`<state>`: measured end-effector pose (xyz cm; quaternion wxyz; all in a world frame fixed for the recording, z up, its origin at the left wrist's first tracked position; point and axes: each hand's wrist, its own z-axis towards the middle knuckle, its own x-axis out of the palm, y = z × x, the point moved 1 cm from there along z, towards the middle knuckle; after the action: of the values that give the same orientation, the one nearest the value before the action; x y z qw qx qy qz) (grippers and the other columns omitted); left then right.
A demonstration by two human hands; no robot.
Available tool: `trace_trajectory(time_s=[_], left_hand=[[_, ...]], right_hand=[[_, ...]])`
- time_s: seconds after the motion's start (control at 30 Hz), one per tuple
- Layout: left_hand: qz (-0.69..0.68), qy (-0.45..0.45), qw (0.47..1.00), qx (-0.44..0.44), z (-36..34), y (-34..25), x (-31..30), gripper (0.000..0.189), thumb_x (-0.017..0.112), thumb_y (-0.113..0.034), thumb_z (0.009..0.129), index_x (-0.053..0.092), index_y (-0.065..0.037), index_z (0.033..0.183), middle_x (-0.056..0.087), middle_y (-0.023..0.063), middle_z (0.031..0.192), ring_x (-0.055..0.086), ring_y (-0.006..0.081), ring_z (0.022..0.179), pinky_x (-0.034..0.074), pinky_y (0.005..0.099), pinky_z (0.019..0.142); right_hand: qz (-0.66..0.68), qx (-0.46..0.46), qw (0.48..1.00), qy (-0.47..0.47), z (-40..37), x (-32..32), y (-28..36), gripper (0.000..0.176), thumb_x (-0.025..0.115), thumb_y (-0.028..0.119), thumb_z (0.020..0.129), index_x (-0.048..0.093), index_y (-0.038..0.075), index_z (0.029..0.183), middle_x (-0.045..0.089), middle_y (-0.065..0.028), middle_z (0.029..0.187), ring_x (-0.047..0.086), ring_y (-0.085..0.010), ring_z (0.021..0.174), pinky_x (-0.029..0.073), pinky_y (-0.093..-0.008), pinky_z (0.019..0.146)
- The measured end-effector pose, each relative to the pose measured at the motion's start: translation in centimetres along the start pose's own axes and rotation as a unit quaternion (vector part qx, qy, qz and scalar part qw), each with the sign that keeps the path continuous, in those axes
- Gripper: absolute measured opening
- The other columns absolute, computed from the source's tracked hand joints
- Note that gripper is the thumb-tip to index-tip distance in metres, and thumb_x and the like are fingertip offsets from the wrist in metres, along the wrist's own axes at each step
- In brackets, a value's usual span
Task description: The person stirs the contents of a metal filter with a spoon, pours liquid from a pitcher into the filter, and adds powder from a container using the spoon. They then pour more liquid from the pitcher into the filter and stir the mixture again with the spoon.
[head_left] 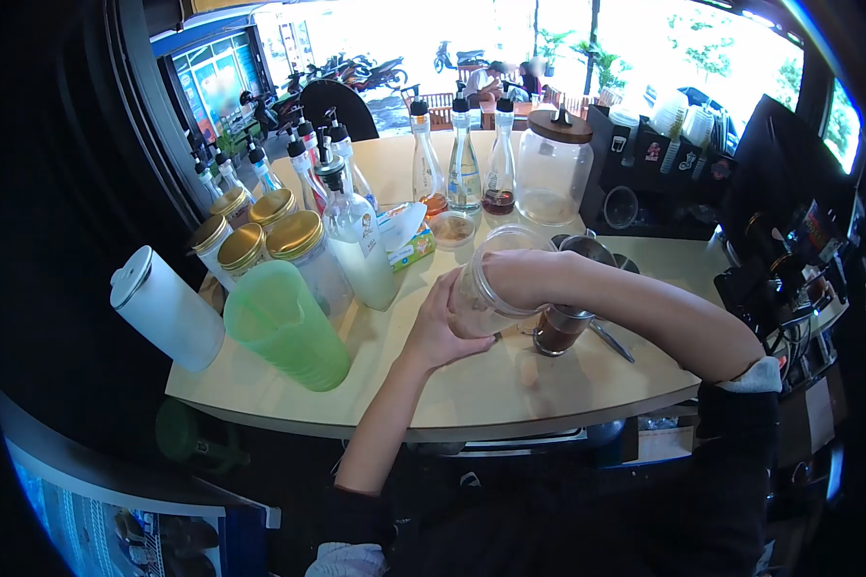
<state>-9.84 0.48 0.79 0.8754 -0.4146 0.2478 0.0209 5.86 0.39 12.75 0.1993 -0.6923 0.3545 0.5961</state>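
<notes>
Both hands meet on a clear jar (473, 306) held just above the pale counter (471, 394), near its middle and a little toward the front edge. The left hand (441, 332) comes up from below on a bare forearm that rises steeply from the lower frame. The wrist is bent back, the palm is cupped against the jar's lower left side, and the thumb and fingers are spread around the glass in a firm clasp. The right hand (515, 276) arrives from the right. The forearm lies nearly level across the counter, the elbow is bent at a dark sleeve, and the wrist is curled inward so the hand folds over the jar's upper side and is closed on it. Its fingertips are hidden by the glass. The jar sits tilted between the two palms. Just right of it, under the right forearm, a small glass of dark liquid (556, 334) stands on the counter, with a spoon (611, 341) lying beside it. To the left are a green pitcher (289, 332) and a white lidded jug (164, 310). Gold-lidded jars (293, 236) and a pump bottle (356, 240) stand behind them
</notes>
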Motion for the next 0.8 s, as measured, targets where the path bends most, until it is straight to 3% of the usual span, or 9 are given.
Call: trace_trajectory(time_s=[0.1,0.17,0.47,0.57,0.8], left_hand=[[0.005,-0.003,1.0,0.005,0.0,-0.1,-0.1,0.105,0.088,-0.025,0.049,0.033,-0.008,0.137,0.049,0.0163,0.127,0.051,0.0328,0.118,0.044,0.0414,0.099],[0.005,-0.001,1.0,0.003,0.0,-0.2,-0.1,0.105,0.088,-0.025,0.049,0.033,-0.008,0.137,0.049,0.0165,0.128,0.051,0.0328,0.119,0.044,0.0412,0.099],[0.005,-0.002,1.0,0.02,-0.1,-0.1,0.0,0.105,0.088,-0.025,0.05,0.033,-0.008,0.137,0.048,0.0164,0.128,0.052,0.0318,0.117,0.046,0.0399,0.096],[-0.005,0.003,1.0,0.006,-0.1,-0.2,-0.1,0.104,0.088,-0.025,0.05,0.033,-0.007,0.137,0.049,0.016,0.128,0.052,0.0312,0.117,0.046,0.0395,0.097],[-0.022,-0.009,1.0,0.02,-0.2,0.4,0.2,0.105,0.088,-0.024,0.05,0.033,-0.006,0.137,0.049,0.0153,0.127,0.051,0.0306,0.118,0.043,0.0388,0.101]], right_hand=[[-0.046,-0.079,0.996,-0.004,0.3,-0.1,-0.3,0.023,0.061,0.019,0.082,0.065,0.007,0.101,0.067,-0.0176,0.095,0.065,-0.0318,0.091,0.052,-0.0408,0.076],[-0.009,-0.013,1.0,0.014,0.0,-0.6,0.0,0.021,0.063,0.017,0.08,0.067,0.005,0.097,0.067,-0.0167,0.095,0.065,-0.0308,0.09,0.051,-0.0394,0.077],[0.038,0.065,0.997,0.013,-1.7,-2.6,1.9,0.024,0.063,0.004,0.07,0.069,0.002,0.093,0.067,-0.0167,0.09,0.065,-0.0283,0.086,0.051,-0.0369,0.076],[0.008,0.02,0.999,0.03,-2.0,-3.6,2.2,0.021,0.059,0.007,0.077,0.065,-0.001,0.095,0.064,-0.0199,0.092,0.061,-0.0326,0.084,0.048,-0.0397,0.077],[0.022,0.029,0.999,-0.013,-3.7,-5.2,3.0,0.018,0.055,0.004,0.078,0.066,-0.001,0.092,0.063,-0.017,0.087,0.06,-0.0295,0.088,0.047,-0.0374,0.08]])
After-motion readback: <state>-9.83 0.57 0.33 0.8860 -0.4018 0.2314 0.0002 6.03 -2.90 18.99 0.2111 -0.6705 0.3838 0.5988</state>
